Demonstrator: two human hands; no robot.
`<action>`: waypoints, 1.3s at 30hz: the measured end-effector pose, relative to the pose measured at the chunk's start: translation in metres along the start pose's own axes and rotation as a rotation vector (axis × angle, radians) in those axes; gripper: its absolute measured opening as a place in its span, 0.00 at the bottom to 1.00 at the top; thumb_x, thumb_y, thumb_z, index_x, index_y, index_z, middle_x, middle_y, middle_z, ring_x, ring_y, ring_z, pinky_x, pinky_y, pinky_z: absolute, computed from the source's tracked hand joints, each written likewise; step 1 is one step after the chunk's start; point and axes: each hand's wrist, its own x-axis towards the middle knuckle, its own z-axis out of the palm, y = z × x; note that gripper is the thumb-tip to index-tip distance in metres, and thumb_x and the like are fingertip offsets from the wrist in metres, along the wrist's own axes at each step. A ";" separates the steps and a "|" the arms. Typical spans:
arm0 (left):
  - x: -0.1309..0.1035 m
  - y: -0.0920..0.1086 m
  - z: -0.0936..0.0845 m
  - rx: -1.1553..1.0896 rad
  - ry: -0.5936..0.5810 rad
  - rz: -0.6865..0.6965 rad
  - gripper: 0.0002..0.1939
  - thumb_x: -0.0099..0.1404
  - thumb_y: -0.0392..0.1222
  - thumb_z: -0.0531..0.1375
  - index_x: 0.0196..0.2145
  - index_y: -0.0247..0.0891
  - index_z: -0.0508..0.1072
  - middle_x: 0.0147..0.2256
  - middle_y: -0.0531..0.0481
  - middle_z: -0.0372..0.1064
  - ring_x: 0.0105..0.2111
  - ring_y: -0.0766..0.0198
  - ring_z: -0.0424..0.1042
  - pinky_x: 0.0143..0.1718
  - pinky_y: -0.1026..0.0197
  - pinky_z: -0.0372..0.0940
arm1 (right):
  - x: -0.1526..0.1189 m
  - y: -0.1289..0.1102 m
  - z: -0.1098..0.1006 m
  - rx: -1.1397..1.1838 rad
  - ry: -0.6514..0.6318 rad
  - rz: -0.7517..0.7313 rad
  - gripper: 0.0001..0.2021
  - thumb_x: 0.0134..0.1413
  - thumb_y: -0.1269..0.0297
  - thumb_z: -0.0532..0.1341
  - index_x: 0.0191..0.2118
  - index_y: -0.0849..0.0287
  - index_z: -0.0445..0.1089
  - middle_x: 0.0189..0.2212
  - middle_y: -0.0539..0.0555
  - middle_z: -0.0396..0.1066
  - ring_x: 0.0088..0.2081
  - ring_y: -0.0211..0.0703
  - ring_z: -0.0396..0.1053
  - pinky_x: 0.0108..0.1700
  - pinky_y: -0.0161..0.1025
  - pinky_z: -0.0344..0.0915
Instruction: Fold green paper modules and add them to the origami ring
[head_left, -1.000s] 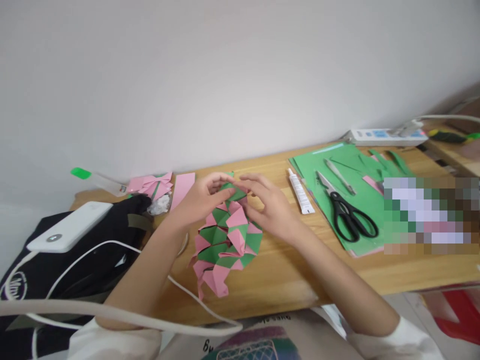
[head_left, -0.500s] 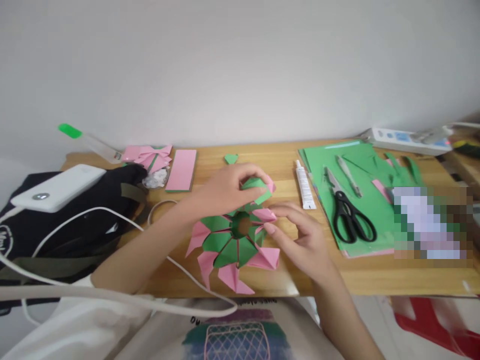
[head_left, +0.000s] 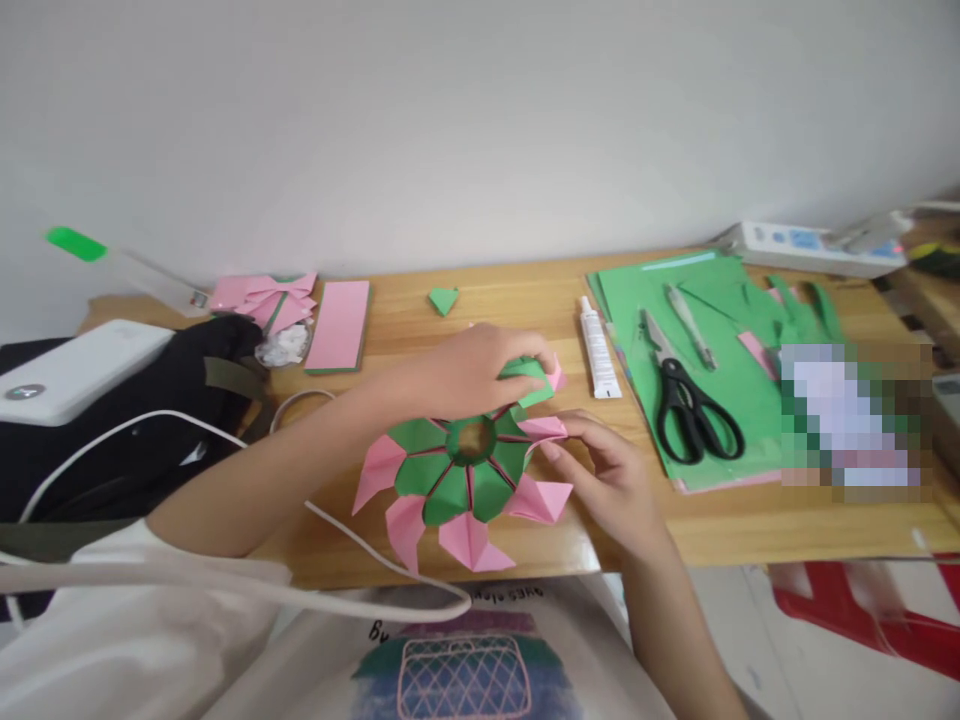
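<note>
A ring of folded green and pink paper segments (head_left: 442,492) lies before me, with a round hole in its middle and pink points turned outward. My left hand (head_left: 480,370) reaches over its far side, thumb and fingers closed around a green segment with a pink tip (head_left: 538,385). I cannot tell whether that segment is joined to the rest. On the ring's right side, my right hand (head_left: 607,480) pinches a pink paper tip (head_left: 544,429) between thumb and index finger. Part of the ring's far side is hidden under my left hand.
Right of the ring lie a glue tube (head_left: 598,350) and black scissors (head_left: 694,410) on green paper sheets (head_left: 720,300). A pink paper stack (head_left: 337,325), a green scrap (head_left: 442,300) and a pink bow (head_left: 277,300) are behind. A white cable (head_left: 375,590) crosses in front.
The view has shifted, so things at the sides sit a little higher and farther left. The ring looks slightly turned or tilted; both hands keep their holds.
</note>
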 end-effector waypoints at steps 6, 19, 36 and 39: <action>-0.007 -0.003 -0.005 0.105 -0.003 0.054 0.12 0.66 0.38 0.54 0.44 0.40 0.75 0.37 0.54 0.76 0.37 0.64 0.71 0.40 0.63 0.61 | 0.013 -0.011 -0.003 -0.191 -0.169 -0.149 0.12 0.61 0.68 0.60 0.49 0.51 0.74 0.43 0.55 0.71 0.48 0.43 0.69 0.50 0.42 0.67; -0.033 -0.025 0.002 0.031 -0.016 0.008 0.10 0.67 0.44 0.56 0.43 0.44 0.75 0.38 0.55 0.77 0.36 0.64 0.72 0.45 0.60 0.62 | 0.019 -0.012 0.003 -0.354 -0.357 -0.200 0.11 0.67 0.66 0.53 0.47 0.56 0.72 0.38 0.54 0.75 0.40 0.42 0.72 0.41 0.39 0.68; -0.055 -0.021 0.010 0.213 0.055 0.162 0.12 0.68 0.41 0.56 0.48 0.42 0.73 0.46 0.47 0.69 0.46 0.59 0.69 0.46 0.58 0.65 | 0.004 -0.014 0.013 -0.580 -0.229 -0.253 0.11 0.66 0.69 0.51 0.41 0.59 0.72 0.30 0.55 0.73 0.33 0.44 0.70 0.36 0.41 0.66; -0.058 -0.018 0.009 0.303 0.064 0.202 0.12 0.68 0.42 0.55 0.49 0.42 0.72 0.48 0.45 0.68 0.48 0.56 0.68 0.50 0.54 0.64 | 0.001 -0.015 0.015 -0.598 -0.204 -0.272 0.12 0.66 0.69 0.51 0.42 0.60 0.72 0.29 0.55 0.73 0.32 0.44 0.69 0.35 0.41 0.66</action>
